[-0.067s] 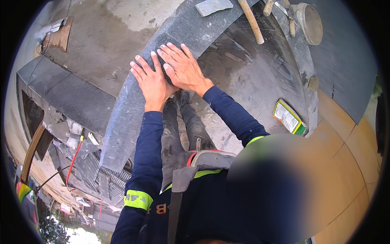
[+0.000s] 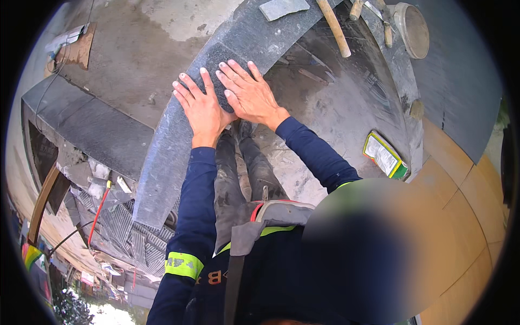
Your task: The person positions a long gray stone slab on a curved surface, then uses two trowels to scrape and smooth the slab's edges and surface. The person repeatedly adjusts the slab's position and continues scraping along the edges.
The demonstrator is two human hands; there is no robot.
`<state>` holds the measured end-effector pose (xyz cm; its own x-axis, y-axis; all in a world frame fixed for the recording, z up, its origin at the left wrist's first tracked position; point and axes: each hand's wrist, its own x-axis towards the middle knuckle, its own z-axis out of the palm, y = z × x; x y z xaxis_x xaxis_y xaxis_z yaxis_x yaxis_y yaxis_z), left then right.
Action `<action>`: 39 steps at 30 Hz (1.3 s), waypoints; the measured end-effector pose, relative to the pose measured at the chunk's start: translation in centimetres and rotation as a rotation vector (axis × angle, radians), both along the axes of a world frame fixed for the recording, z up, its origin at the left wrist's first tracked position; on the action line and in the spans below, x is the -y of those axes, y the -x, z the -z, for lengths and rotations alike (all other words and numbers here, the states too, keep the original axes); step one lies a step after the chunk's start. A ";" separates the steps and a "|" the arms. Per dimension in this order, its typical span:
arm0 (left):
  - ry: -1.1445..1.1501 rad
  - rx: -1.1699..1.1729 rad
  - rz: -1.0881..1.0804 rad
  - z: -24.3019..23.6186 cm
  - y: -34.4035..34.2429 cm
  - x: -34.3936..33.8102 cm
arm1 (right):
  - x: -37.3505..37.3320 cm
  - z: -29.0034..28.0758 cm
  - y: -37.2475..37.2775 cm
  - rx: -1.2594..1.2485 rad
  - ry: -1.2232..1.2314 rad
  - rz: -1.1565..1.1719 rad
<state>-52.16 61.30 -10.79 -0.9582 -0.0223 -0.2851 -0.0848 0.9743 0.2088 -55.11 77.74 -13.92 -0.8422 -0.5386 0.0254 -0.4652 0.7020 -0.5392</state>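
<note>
A long slab of dark grey stone [image 2: 170, 157] curves across the view, from the lower left to the top. Both of my hands lie palm down on its upper face, side by side. My left hand [image 2: 203, 111] has its fingers spread over the stone. Beside it, my right hand [image 2: 250, 96] rests flat with fingers stretched out, and the two hands meet near the thumbs. Neither hand holds anything. Further along the slab sits a loose grey stone piece [image 2: 283, 8].
Wooden-handled tools [image 2: 334, 30] lie at the upper right, near a round dusty bucket [image 2: 413, 30]. A green and yellow bag [image 2: 384, 155] stands to the right. At left are another dark slab [image 2: 89, 122], a red bar [image 2: 99, 214] and a pile of ridged grey tiles [image 2: 116, 227].
My right hand has shifted slightly to the right on the slab, away from the left fingers. The left hand stays in place.
</note>
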 end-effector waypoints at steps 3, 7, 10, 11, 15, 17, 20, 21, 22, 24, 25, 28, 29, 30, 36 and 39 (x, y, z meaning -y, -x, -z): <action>-0.009 0.036 0.005 -0.8 0.2 -0.1 | -4.7 -0.6 0.2 -0.029 -0.251 0.011; 0.003 0.058 0.016 -1.0 0.4 -0.3 | -6.4 -0.4 2.1 -0.089 -0.336 0.178; 0.009 0.033 0.014 -0.5 0.9 -0.1 | -4.5 -1.2 0.1 -0.043 -0.299 -0.017; 0.009 0.026 0.013 -0.5 0.9 -0.1 | -4.0 -1.4 -1.1 -0.007 -0.263 -0.112; 0.006 0.042 0.004 -0.6 0.7 0.1 | -5.4 -0.6 1.4 -0.105 -0.320 -0.067; -0.006 0.027 0.006 -0.8 0.7 0.0 | -5.3 0.3 4.7 -0.175 -0.340 0.145; -0.001 0.035 0.007 -0.5 0.6 0.1 | -1.4 0.4 4.4 -0.157 -0.300 0.085; -0.006 0.034 0.010 -0.6 0.6 0.1 | -0.2 0.5 3.7 -0.149 -0.263 -0.050; -0.002 0.058 0.010 -0.6 0.7 0.1 | 0.0 0.6 4.0 -0.157 -0.226 -0.114; -0.003 0.044 0.007 -0.7 0.5 0.3 | 0.1 1.0 5.6 -0.202 -0.222 -0.136; -0.007 0.035 0.007 -0.8 0.5 0.4 | -0.3 1.3 7.4 -0.243 -0.260 -0.089; -0.022 0.036 0.007 -1.0 0.7 0.2 | -0.6 1.6 10.4 -0.248 -0.284 0.209; -0.024 0.035 0.006 -0.8 0.6 0.4 | 0.2 1.2 9.5 -0.229 -0.310 0.202; -0.025 0.040 0.002 -0.8 0.6 0.6 | 0.9 0.7 7.7 -0.218 -0.342 0.046; -0.035 0.041 -0.007 -1.3 0.7 0.4 | 0.1 0.6 10.2 -0.247 -0.280 0.036; -0.044 0.042 -0.015 -1.2 0.8 0.7 | 0.3 -0.3 11.1 -0.187 -0.128 0.269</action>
<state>-52.94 60.57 -9.57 -0.9451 -0.0228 -0.3260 -0.1085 0.9629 0.2472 -66.19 77.43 -13.67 -0.9416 -0.3064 0.1393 -0.3365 0.8693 -0.3621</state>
